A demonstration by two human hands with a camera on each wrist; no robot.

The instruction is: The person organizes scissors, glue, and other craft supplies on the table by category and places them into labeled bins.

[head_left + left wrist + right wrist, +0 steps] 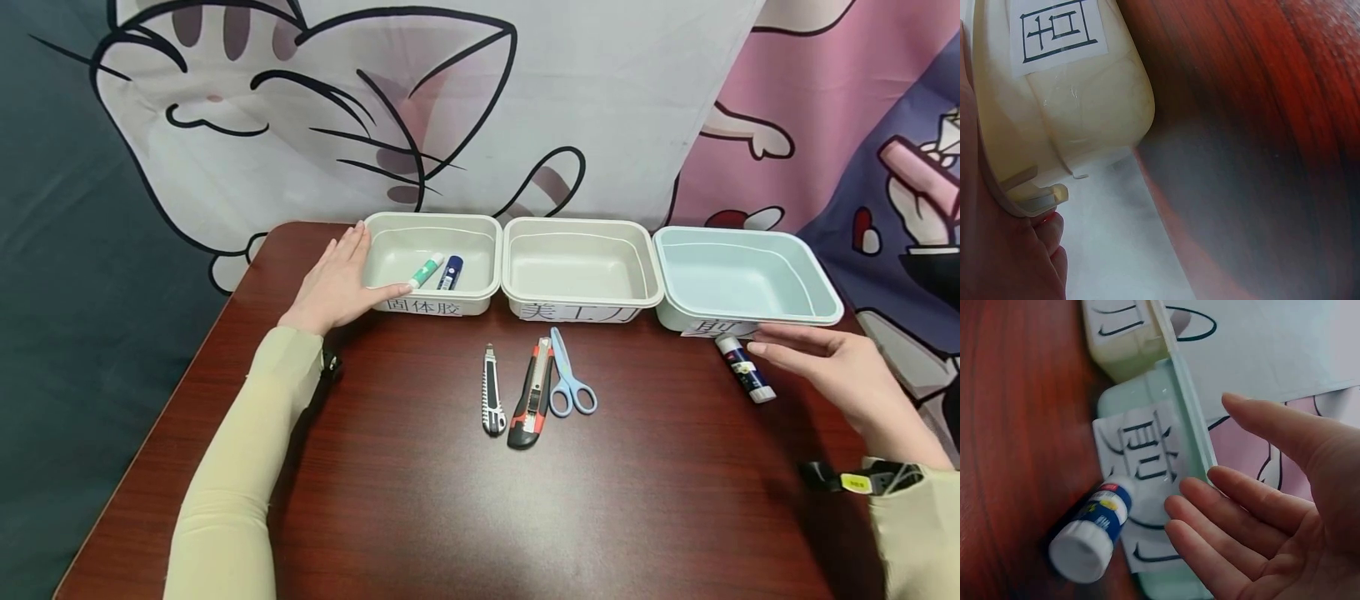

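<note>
- Your right hand (832, 367) is wide, its fingers extended and holding nothing, just beside the glue stick and the light blue bin's near rim.
- The glue stick (745, 368), dark with white ends, lies on its side on the table (637, 517), slanted, 1 end close to the light blue bin (742, 279); whether it touches the bin's label (1147, 469) is hard to tell.
- Your left hand (333, 283) rests on the left bin (480, 307), fingers straight along its left side and thumb reaching across the near rim; its fingertips are partly hidden in the left wrist view.
- Inside that bin you have 2 sticks: 1 green and white stick (427, 271) and 1 dark blue stick (450, 273).
- The middle bin (577, 267) stands between the other 2, completing a row of 3.
- In front of the bins lie 1 slim cutter (491, 392), 1 red and black cutter (531, 394) and 1 pair of blue scissors (572, 383).
</note>
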